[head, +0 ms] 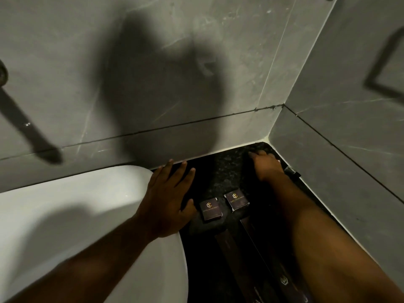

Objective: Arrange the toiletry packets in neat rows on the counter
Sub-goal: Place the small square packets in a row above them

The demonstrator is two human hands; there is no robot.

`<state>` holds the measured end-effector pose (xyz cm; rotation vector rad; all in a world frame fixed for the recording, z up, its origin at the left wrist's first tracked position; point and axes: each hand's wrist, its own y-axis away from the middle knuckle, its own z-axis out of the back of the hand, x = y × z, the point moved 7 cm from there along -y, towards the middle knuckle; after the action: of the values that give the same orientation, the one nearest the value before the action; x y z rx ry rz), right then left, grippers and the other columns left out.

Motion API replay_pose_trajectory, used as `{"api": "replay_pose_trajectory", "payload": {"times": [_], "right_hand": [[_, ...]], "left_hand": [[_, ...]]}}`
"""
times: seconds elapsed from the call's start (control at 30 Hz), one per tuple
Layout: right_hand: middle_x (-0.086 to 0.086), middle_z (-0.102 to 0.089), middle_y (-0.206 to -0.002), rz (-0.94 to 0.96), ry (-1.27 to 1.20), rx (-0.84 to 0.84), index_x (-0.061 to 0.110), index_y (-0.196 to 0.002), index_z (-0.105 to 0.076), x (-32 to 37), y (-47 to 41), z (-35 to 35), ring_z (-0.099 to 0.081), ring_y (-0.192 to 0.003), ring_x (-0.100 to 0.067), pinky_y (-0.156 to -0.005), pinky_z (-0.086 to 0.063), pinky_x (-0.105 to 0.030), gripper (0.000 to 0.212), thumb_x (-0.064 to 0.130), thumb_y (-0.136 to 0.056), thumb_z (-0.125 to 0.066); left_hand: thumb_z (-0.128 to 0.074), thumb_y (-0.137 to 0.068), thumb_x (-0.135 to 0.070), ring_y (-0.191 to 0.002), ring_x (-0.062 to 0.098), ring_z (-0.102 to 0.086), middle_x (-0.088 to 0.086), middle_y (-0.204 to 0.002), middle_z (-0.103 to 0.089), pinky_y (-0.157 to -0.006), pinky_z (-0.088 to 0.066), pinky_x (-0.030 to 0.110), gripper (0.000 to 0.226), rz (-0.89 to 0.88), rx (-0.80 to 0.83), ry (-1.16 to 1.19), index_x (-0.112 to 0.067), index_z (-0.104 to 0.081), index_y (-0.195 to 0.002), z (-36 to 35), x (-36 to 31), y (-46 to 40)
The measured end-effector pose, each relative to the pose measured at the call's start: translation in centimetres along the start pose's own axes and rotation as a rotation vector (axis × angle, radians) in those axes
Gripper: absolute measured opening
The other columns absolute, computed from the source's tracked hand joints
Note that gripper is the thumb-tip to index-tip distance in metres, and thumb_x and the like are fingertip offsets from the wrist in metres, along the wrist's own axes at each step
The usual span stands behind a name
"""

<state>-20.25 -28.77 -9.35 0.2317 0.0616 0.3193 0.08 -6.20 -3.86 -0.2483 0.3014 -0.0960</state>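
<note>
Basin (76, 215) in white fills the left, and the left hand (168, 197) lies flat with fingers spread, empty, across its rim and the dark counter (223, 169). Just right of it two small square packets (211, 209) (236, 200) sit side by side, each with a long dark packet (231, 250) (258, 239) below it. Farther right, the right hand (265, 166) reaches into the back corner by the grey wall (328, 138), fingers curled down onto the counter; whether it holds anything I cannot tell.

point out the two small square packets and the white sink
left square packet (210, 209): head view, middle of its top face
right square packet (236, 200): head view, middle of its top face
white sink (72, 206): head view, bare rim
</note>
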Motion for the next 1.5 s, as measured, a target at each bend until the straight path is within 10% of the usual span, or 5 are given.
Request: {"api": "replay_pose_trajectory", "payload": {"times": [0.23, 0.57, 1.0, 1.2, 1.5], "right_hand": [[-0.022, -0.05, -0.136, -0.065, -0.168, 0.099, 0.002, -0.128, -0.052, -1.8, -0.4, -0.6, -0.051, -0.123, -0.038, -0.106, -0.041, -0.043, 0.042, 0.015, -0.089, -0.053], [-0.009, -0.054, -0.062, -0.067, -0.939, 0.012, 0.004, -0.087, -0.056, -4.2, 7.8, -0.4, -0.051, -0.051, -0.019, -0.039, -0.047, -0.022, 0.028, -0.007, -0.07, -0.075], [-0.011, -0.064, -0.118, -0.053, -0.774, -0.021, 0.004, -0.125, -0.056, -3.6, 8.8, -1.7, -0.059, -0.112, -0.026, -0.096, -0.045, -0.029, 0.059, 0.017, -0.073, -0.079], [-0.019, -0.07, -0.106, -0.178, -0.747, -0.366, 0.005, -0.114, -0.063, -9.8, 7.4, 2.0, -0.065, -0.098, -0.033, -0.092, -0.051, -0.043, 0.034, 0.018, -0.084, -0.065], [-0.017, -0.061, -0.123, -0.254, -0.219, -0.071, 0.016, -0.119, -0.06, -11.5, 1.5, -1.8, -0.058, -0.113, -0.036, -0.097, -0.047, -0.044, 0.032, 0.03, -0.093, -0.047]], "left_hand": [[-0.038, -0.081, -0.042, -0.142, 0.033, -0.013, 0.011, -0.152, -0.03, -0.111, -0.016, 0.053, 0.069, -0.008, 0.009, 0.003, -0.015, -0.033, -0.144, 0.1, 0.1, 0.1], [-0.038, -0.081, -0.042, -0.137, 0.04, -0.024, 0.016, -0.146, -0.04, -0.105, -0.027, 0.059, 0.067, 0.003, 0.052, -0.017, -0.012, -0.038, -0.141, 0.3, -0.1, -0.1], [-0.038, -0.082, -0.042, -0.135, 0.042, -0.028, 0.018, -0.144, -0.042, -0.104, -0.028, 0.058, 0.066, -0.001, 0.052, -0.024, -0.01, -0.041, -0.139, 0.7, -0.5, -0.1], [-0.037, -0.082, -0.043, -0.138, 0.038, -0.022, 0.015, -0.148, -0.036, -0.106, -0.024, 0.056, 0.068, 0.001, 0.046, -0.026, -0.013, -0.036, -0.142, 0.5, -0.3, 0.0], [-0.038, -0.082, -0.041, -0.14, 0.036, -0.019, 0.013, -0.149, -0.035, -0.104, -0.029, 0.059, 0.066, -0.008, 0.052, -0.055, -0.015, -0.038, -0.142, 0.4, -0.4, -0.2]]}}
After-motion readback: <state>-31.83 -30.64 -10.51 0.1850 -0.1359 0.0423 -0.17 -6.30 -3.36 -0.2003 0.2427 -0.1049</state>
